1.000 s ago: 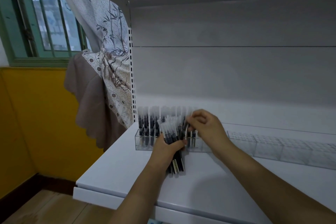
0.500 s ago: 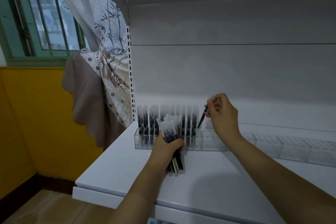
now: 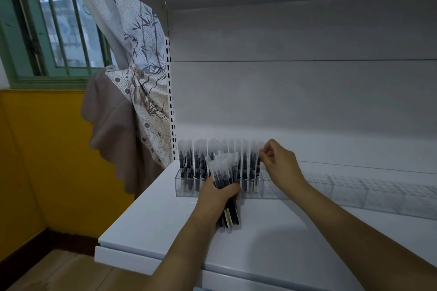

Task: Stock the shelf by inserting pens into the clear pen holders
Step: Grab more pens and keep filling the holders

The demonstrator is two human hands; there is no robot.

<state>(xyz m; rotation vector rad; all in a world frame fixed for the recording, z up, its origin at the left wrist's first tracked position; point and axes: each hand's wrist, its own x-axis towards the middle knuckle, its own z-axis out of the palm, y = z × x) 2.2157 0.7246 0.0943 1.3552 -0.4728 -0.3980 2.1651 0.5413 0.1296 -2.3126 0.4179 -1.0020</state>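
Head view: the left hand (image 3: 218,196) grips a bundle of pens (image 3: 225,178) upright on the shelf (image 3: 272,241). The right hand (image 3: 280,164) pinches one pen (image 3: 258,164) over the clear holder (image 3: 183,188), mid-insert. Next it probably needs lining up with a free slot and pushing straight down.

White metal shelf (image 3: 272,241) fills lower centre-right of frame, w/ a row of clear pen holders (image 3: 343,192) running along its back from centre to right edge, leftmost holder (image 3: 186,188) packed w/ upright black pens (image 3: 189,163), rest look unfilled.
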